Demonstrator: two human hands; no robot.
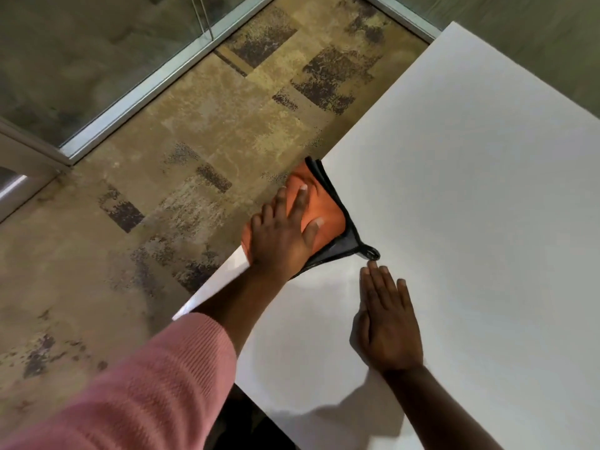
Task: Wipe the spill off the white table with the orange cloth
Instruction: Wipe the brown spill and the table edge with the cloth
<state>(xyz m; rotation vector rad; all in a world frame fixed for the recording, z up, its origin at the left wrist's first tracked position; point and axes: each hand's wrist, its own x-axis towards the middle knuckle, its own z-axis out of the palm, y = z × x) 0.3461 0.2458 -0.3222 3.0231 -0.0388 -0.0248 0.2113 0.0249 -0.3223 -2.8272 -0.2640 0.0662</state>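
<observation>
My left hand [282, 235] lies flat on the orange cloth [319, 206], fingers spread apart and pressing down on it, not gripping. The cloth sits at the left edge of the white table [470, 177], part of it hanging past the edge over the patterned floor [194, 131]. It is folded into a rough triangle with dark trim; its long side runs along the table edge, and its tip points toward my right, ending in a small black loop [371, 253]. My right hand [388, 323] rests flat on the bare tabletop, fingers straight and close together, fingertips just short of that loop. A pink sleeve [130, 384] covers my left forearm.
</observation>
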